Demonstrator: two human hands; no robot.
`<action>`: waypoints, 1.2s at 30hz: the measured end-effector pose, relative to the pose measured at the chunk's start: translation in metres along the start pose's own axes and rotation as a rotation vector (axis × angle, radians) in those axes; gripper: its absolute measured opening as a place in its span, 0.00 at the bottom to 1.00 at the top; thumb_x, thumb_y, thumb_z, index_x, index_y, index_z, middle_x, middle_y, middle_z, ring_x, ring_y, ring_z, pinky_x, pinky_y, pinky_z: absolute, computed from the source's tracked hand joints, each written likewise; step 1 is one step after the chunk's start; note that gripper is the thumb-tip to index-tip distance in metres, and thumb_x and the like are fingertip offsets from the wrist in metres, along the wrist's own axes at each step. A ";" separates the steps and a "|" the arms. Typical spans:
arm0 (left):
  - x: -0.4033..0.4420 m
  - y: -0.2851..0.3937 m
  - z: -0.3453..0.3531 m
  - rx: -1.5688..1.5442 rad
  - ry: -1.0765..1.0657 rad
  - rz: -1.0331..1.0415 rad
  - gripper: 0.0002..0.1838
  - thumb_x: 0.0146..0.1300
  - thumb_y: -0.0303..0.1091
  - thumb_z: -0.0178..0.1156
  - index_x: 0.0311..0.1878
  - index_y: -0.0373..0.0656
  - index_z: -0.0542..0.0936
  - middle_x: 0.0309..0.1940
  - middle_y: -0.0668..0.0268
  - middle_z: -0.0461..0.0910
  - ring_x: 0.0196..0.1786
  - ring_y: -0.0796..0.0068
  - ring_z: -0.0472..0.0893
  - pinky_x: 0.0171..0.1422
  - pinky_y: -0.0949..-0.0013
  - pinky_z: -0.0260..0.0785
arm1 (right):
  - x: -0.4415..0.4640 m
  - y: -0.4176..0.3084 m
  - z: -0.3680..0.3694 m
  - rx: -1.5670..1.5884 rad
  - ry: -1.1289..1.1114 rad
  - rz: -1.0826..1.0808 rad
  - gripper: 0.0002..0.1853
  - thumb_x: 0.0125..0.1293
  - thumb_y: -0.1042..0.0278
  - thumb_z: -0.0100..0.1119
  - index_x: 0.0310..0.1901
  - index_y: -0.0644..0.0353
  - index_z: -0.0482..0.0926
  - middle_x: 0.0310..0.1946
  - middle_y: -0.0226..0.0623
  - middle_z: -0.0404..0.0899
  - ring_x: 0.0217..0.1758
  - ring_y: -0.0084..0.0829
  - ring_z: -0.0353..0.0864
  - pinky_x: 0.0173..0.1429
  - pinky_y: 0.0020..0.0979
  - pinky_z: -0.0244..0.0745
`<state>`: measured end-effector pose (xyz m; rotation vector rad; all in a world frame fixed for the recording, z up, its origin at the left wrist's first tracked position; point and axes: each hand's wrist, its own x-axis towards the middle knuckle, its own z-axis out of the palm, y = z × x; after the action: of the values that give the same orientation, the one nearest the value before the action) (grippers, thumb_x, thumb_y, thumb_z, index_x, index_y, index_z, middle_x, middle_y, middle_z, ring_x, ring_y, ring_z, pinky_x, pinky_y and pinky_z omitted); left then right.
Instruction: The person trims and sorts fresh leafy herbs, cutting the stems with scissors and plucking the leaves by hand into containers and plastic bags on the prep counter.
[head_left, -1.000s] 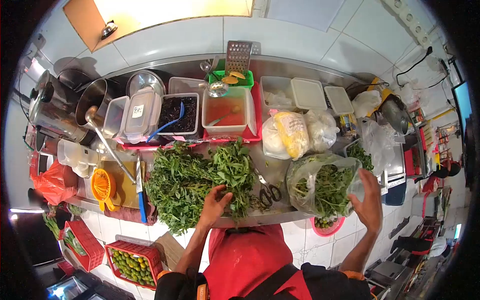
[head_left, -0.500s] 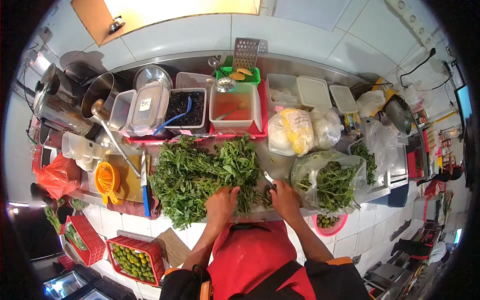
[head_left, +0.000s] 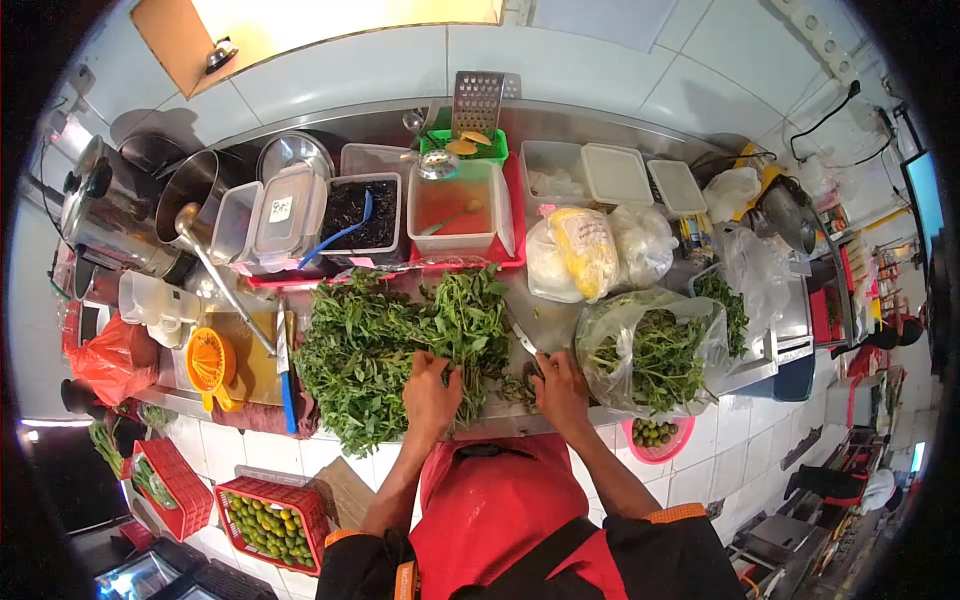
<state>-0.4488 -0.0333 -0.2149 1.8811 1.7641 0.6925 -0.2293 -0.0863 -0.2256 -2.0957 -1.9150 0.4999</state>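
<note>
My left hand [head_left: 432, 397] is closed at the front edge of a large pile of leafy greens [head_left: 365, 360]; its fingers curl against the stems. My right hand [head_left: 562, 397] is closed around the black handles of scissors [head_left: 524, 341], whose metal blades point up and left toward the greens. Right of that hand sits a clear plastic bag [head_left: 600, 350] with more leafy stems [head_left: 665, 365] in it. Cut stem bits lie between my hands.
Left are a blue-handled knife [head_left: 284, 360], an orange juicer [head_left: 208, 365] and a ladle [head_left: 225, 280]. Behind stand a tub of reddish liquid [head_left: 450, 215], a dark-filled tub [head_left: 350, 215] and a yellow bag [head_left: 585, 250]. A crate of green citrus [head_left: 268, 528] is below; a person [head_left: 893, 335] is far right.
My right hand has come from the plastic bag to the scissors and grips them. My left hand has closed at the front of the greens.
</note>
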 end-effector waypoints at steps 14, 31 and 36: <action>0.001 -0.017 -0.001 -0.778 -0.282 -0.377 0.08 0.65 0.33 0.58 0.40 0.39 0.71 0.24 0.75 0.69 0.26 0.86 0.66 0.30 0.77 0.60 | 0.003 -0.003 0.021 0.029 0.162 -0.021 0.23 0.59 0.66 0.64 0.55 0.62 0.73 0.43 0.44 0.77 0.44 0.42 0.79 0.51 0.39 0.72; -0.043 -0.023 0.010 -1.070 -0.219 -0.550 0.15 0.69 0.41 0.56 0.44 0.36 0.74 0.38 0.60 0.79 0.37 0.71 0.82 0.38 0.71 0.74 | 0.009 0.016 0.037 1.089 -0.101 0.294 0.14 0.67 0.68 0.53 0.49 0.69 0.74 0.37 0.34 0.73 0.40 0.24 0.69 0.46 0.27 0.65; -0.044 -0.021 0.002 -0.776 -0.103 -0.373 0.10 0.68 0.35 0.56 0.42 0.37 0.76 0.36 0.62 0.80 0.35 0.76 0.81 0.39 0.72 0.73 | 0.016 -0.030 -0.002 0.335 0.232 -0.030 0.12 0.63 0.73 0.56 0.48 0.65 0.75 0.38 0.43 0.75 0.41 0.39 0.76 0.49 0.35 0.70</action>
<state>-0.4657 -0.0762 -0.2321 1.0198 1.4224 0.9344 -0.2545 -0.0672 -0.2129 -1.8205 -1.6057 0.5061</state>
